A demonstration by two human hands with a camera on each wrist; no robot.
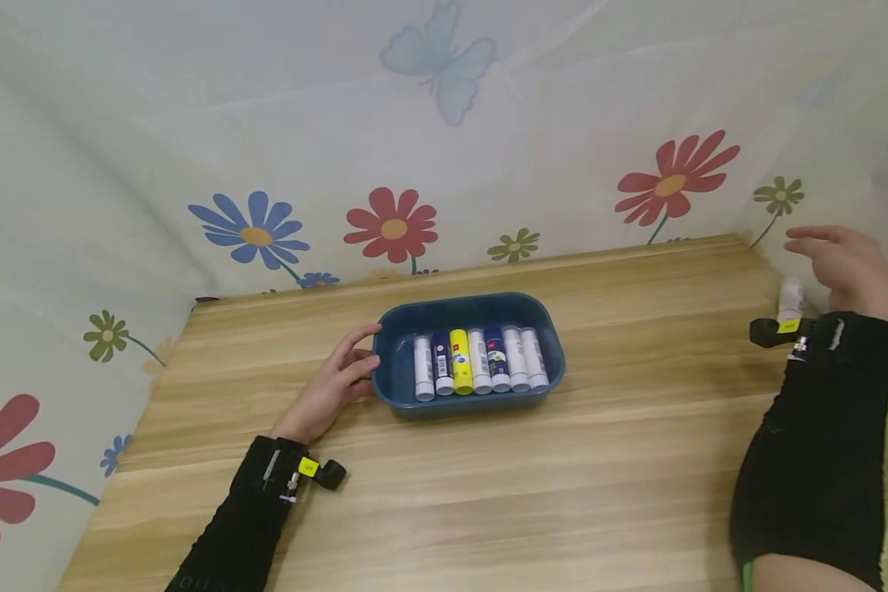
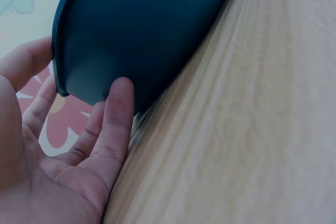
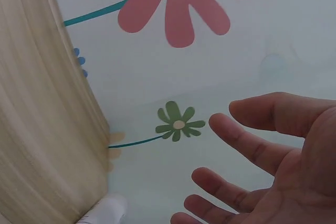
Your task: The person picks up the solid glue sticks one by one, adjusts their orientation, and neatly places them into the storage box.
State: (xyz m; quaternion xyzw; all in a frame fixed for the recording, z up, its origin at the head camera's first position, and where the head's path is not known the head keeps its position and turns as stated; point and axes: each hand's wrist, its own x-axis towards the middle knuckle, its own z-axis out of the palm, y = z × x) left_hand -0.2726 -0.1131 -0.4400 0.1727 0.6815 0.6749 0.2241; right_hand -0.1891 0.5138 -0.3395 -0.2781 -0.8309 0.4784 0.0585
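A dark blue plastic tray (image 1: 481,404) stands on the wooden table. Several glue sticks lie in it side by side in a row: white ones, a yellow one (image 1: 461,362) and navy-and-white ones (image 1: 497,359). My left hand (image 1: 335,382) touches the tray's left end, fingertips at the rim and against the outer wall. In the left wrist view, its fingers (image 2: 119,106) are extended along that wall. Over the table's right edge, my right hand (image 1: 851,267) hovers with loosely bent fingers, holding nothing. Close below it stands a white glue stick (image 1: 790,300), partly hidden by the wrist camera.
A pale curtain printed with flowers (image 1: 392,226) and a butterfly (image 1: 444,62) rises behind the table and along both sides. Bare wood table (image 1: 636,460) stretches in front of the tray and between it and the right arm.
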